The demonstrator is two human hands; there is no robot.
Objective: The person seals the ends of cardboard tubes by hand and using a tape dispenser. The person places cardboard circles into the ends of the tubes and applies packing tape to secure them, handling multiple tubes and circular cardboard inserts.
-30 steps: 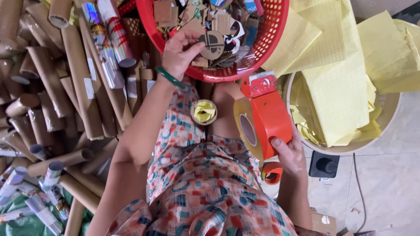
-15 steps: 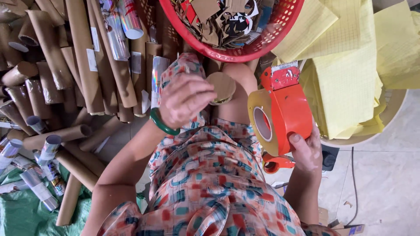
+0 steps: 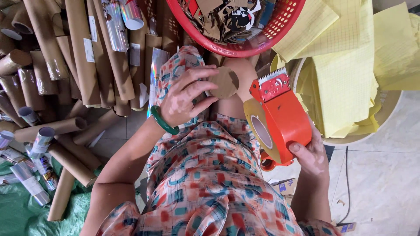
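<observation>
tape dispenser [image 3: 282,118] orange | basket [image 3: 245,46] red | paper sheets [image 3: 345,65] yellow

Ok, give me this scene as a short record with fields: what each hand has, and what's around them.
left hand: holds a round cardboard disc by its edge, above the lap
left wrist: green bangle
right hand: grips an orange tape dispenser loaded with a tan tape roll, toothed blade uppermost
ahead: red plastic basket of cardboard cut-outs
left side: pile of cardboard tubes, some wrapped in shiny foil
right side: yellow paper sheets in a round tub
floor, lower left: green tarp
</observation>
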